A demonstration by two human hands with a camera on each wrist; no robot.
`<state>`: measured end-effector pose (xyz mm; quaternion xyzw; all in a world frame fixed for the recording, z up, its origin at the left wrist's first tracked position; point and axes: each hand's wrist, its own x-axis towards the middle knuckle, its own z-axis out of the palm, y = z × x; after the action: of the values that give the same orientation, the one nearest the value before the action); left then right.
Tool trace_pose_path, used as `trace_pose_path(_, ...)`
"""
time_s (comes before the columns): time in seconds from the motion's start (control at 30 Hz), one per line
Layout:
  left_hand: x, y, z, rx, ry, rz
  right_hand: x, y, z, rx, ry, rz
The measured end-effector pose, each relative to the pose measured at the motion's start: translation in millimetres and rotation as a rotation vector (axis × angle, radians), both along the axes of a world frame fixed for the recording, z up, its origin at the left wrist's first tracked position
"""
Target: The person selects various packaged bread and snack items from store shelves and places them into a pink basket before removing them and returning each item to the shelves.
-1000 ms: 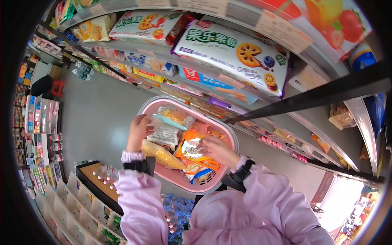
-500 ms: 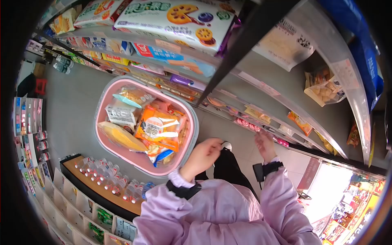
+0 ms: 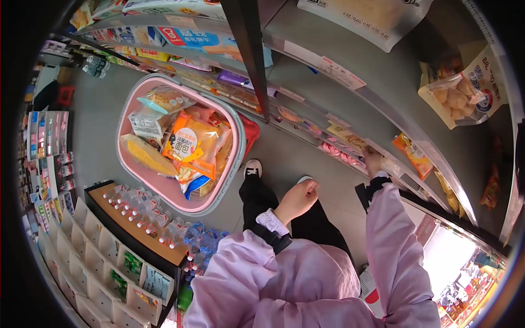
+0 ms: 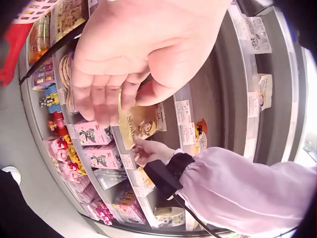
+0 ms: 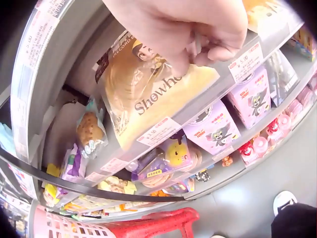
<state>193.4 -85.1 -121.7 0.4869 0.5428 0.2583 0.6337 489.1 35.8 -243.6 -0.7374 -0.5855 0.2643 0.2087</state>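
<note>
My right hand [image 3: 373, 160] reaches to a lower shelf at the right. In the right wrist view, its curled fingers pinch the edge of a yellow, clear-fronted packet [image 5: 143, 94] printed "Showho…" and a cartoon face. The packet lies on the shelf board above a price tag; fingers cover part of its lettering. My left hand [image 3: 298, 199] hangs in front of my body, fingers loosely bent and holding nothing. To its left is the pink basket [image 3: 239, 136], with bread packets such as an orange-and-clear one [image 3: 186, 142] inside.
The basket stands on something red [image 3: 251, 131]. Pink cartoon boxes [image 5: 213, 129] line the shelf below the packet. A dark shelf post [image 3: 249, 60] rises between basket and right hand. Bottles [image 3: 136, 208] stand on a low counter at left. A bag of round pieces [image 3: 462, 90] sits higher up right.
Both hands have left the basket. My right hand has moved right to the shelf and pinches the yellow packet. The left hand has come back before my body; the view has shifted right.
</note>
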Motion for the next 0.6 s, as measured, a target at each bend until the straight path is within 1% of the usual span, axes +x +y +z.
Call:
trace_pose_path(0.03,1,0,-2,0.001,0.002,0.002,-6,-2,13,0.058,-0.030,-0.004)
trace_pose_path(0.07,3,1,-3,0.003,0.005,0.005,-12,-1,26,0.029,-0.046,-0.005)
trace_pose_path(0.13,4,1,-6,-0.011,0.006,0.024,-8,0,30,-0.027,-0.084,-0.006)
trace_pose_path(0.17,5,2,-7,-0.025,0.002,0.040,-12,-2,29,0.061,0.026,-0.032)
trace_pose_path(0.23,5,4,-13,-0.029,-0.014,0.060,-14,-8,37,0.119,0.260,-0.017)
trace_pose_path(0.27,5,4,-17,-0.127,-0.102,0.104,-12,-13,44,0.147,0.372,-0.009)
trace_pose_path(0.33,2,7,-15,-0.324,-0.282,0.181,-12,-30,70,-0.016,0.463,-0.062)
trace_pose_path(0.4,-6,8,-1,-0.458,-0.390,0.246,-13,-50,100,-0.149,0.544,-0.083)
trace_pose_path(0.43,-12,7,7,-0.523,-0.443,0.276,-18,-61,117,-0.174,0.598,-0.081)
trace_pose_path(0.47,-17,5,10,-0.565,-0.473,0.270,-23,-71,133,-0.199,0.652,-0.079)
trace_pose_path(0.53,-28,-3,14,-0.646,-0.532,0.257,-26,-96,156,-0.236,0.648,-0.054)
trace_pose_path(0.6,-40,-10,20,-0.612,-0.424,0.094,-35,-120,177,-0.256,0.702,-0.035)
